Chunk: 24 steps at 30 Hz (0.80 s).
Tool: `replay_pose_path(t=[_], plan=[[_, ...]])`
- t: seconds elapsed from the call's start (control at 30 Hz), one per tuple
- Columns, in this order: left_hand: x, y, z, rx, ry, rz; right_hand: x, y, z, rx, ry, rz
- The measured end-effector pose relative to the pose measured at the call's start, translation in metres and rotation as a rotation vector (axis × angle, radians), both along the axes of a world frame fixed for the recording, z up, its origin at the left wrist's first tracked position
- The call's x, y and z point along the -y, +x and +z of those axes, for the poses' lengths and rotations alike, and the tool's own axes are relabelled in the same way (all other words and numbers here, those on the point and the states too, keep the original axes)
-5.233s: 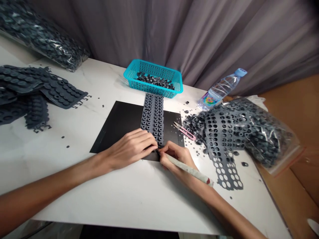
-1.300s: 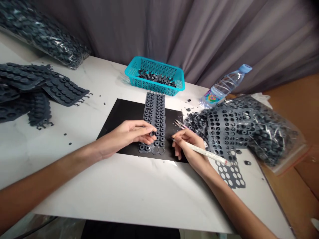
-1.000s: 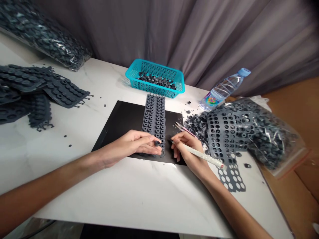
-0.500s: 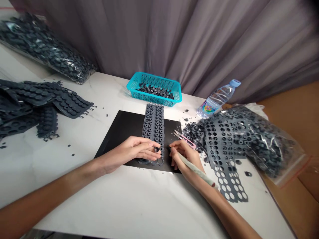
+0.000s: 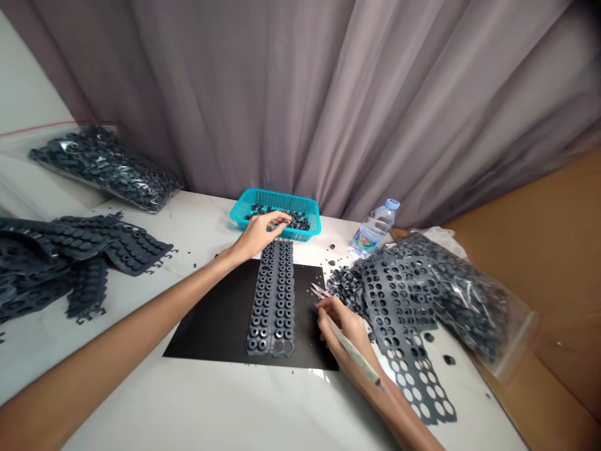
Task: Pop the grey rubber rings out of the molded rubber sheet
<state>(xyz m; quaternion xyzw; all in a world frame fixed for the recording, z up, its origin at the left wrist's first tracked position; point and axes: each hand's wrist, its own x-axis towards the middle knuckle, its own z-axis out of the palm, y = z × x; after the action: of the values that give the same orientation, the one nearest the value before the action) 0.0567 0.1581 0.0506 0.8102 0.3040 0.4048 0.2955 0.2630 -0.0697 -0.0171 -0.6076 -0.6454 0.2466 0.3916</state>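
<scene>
My left hand (image 5: 265,232) is over the near side of a turquoise basket (image 5: 238,216) that holds small black rubber parts. Its fingertips are drawn together in a pinch; whatever they hold, if anything, is too small to make out. A pen-shaped tool (image 5: 354,354) with a pale green handle lies in my closed right hand (image 5: 345,326), its tip hidden by the fingers. Between my hands, a dark grey rubber sheet (image 5: 272,300) with rows of round ring parts rests on a black board (image 5: 201,319). Two rounds at its near right end look different, without the raised ring.
Pink-handled snips (image 5: 319,290) lie beside a pile of black parts (image 5: 347,285). To the right are a punched-out sheet (image 5: 399,313), a filled plastic bag (image 5: 474,300) and a water bottle (image 5: 375,228). More sheets (image 5: 136,244) and another filled bag (image 5: 113,166) are at left.
My left hand has moved from the sheet's near end to the basket, where the small black ring it held no longer shows clearly. My right hand keeps its tool. The view has tilted upward.
</scene>
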Motion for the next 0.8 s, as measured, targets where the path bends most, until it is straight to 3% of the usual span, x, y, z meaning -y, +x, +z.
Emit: replay_pose_path(t=[0.1,0.2,0.3,0.53,0.63,0.8], plan=[[-0.033,0.010,0.014,-0.055,0.096,0.022,-0.002,0.001,0.003,0.019,-0.023,-0.005],[-0.034,0.012,0.019,-0.081,0.171,0.050,0.000,0.000,0.009,0.018,-0.032,-0.003],[0.003,0.006,0.012,-0.105,0.200,0.028,0.004,-0.003,0.015,-0.062,-0.081,-0.001],[0.147,-0.032,-0.029,-0.287,0.056,-0.257,0.015,-0.010,0.023,-0.354,-0.277,0.109],[0.168,-0.045,-0.037,-0.380,0.010,-0.321,0.020,-0.014,0.021,-0.430,-0.359,0.187],[0.163,-0.048,-0.039,-0.417,0.032,-0.352,0.023,-0.019,0.016,-0.500,-0.383,0.203]])
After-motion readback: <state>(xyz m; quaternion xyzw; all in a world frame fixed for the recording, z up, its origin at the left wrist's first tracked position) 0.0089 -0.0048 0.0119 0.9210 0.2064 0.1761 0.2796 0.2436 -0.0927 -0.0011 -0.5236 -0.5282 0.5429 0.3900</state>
